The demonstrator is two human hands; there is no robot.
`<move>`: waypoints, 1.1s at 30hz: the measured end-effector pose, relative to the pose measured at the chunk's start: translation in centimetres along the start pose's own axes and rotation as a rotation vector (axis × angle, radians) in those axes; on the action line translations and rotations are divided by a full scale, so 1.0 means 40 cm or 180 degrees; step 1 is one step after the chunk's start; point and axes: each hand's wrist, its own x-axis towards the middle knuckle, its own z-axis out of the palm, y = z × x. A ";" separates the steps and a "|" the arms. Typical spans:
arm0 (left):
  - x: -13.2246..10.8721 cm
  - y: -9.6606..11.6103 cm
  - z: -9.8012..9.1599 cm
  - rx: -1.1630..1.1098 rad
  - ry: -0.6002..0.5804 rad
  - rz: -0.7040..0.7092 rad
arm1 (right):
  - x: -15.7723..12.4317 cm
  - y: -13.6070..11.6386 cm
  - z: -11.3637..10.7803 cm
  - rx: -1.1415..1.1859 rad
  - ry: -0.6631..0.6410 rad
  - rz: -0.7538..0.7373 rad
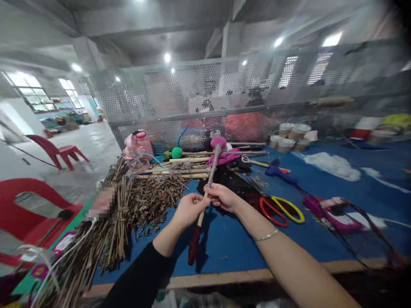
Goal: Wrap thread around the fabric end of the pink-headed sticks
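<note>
A long wooden stick (214, 169) stands tilted in front of me, with a pink ball (218, 143) at its far end and a dark red wrapped part (194, 248) at its near end. Greyish wrapping covers its upper length. My left hand (190, 209) is closed around the bare wood below the middle. Just above it, my right hand (222, 197) pinches the stick at the lower end of the wrapping. The hands nearly touch. Scissors (281, 210) with one red and one yellow handle lie to the right of my right hand.
Dried plant bundles (123, 214) cover the table's left side. Behind are a pink jug (141, 147), a green ball (176, 152), loose sticks (195, 171) and a perforated metal screen (173, 98). Rightward lie cups (285, 143), white fluff (334, 166) and purple cloth (321, 211). Red chairs (61, 152) stand left.
</note>
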 end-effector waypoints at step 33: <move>-0.006 0.024 0.012 -0.1029 -0.0026 -0.0380 | -0.005 0.005 0.005 0.0263 -0.0025 -0.0230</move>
